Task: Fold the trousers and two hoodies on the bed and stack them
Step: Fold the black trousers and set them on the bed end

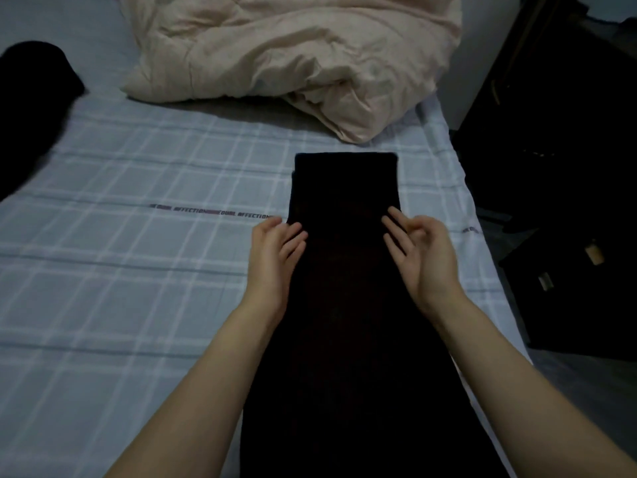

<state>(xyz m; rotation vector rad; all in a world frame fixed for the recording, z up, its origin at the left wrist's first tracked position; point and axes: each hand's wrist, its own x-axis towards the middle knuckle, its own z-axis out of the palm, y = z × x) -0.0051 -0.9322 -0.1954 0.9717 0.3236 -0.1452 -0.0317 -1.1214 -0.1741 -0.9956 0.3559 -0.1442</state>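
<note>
A long black garment, probably the trousers (344, 188), lies flat as a narrow strip on the checked bed sheet (138, 257), running from the bottom of the view up to a straight far edge. My left hand (275, 250) rests at its left edge with fingers spread and nothing in it. My right hand (418, 246) hovers over its right side, fingers loosely curled and apart, holding nothing. Another dark garment (31, 98) lies at the far left of the bed, partly out of view.
A crumpled beige duvet (293, 53) fills the far end of the bed. The bed's right edge drops to a dark floor with black furniture or bags (568, 201).
</note>
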